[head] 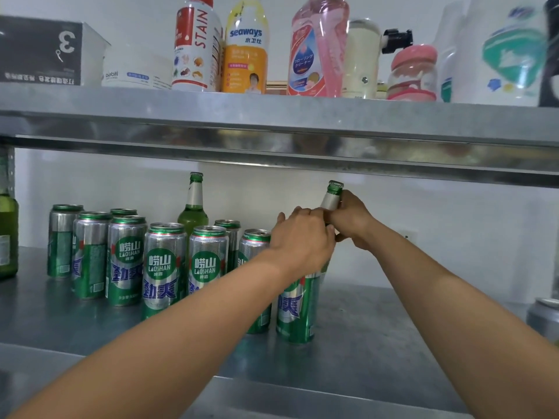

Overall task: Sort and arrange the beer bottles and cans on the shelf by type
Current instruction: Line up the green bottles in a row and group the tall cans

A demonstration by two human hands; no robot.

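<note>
In the head view, the green bottle [332, 198] is gripped at the neck by the right hand [352, 220] and clasped at the shoulder by the left hand [302, 237] — probably so it clears the cans [165, 264] grouped on the shelf [378, 337] — while another bottle [193, 207] stands behind them.

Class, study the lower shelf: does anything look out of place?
Yes. One green bottle stands upright amid the cluster of green cans, so types are mixed. The left hand and right hand grip a second bottle.

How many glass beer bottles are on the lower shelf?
3: far-left bottle; middle bottle behind the cans; held bottle gripped by the right hand. Others may be hidden.
</note>
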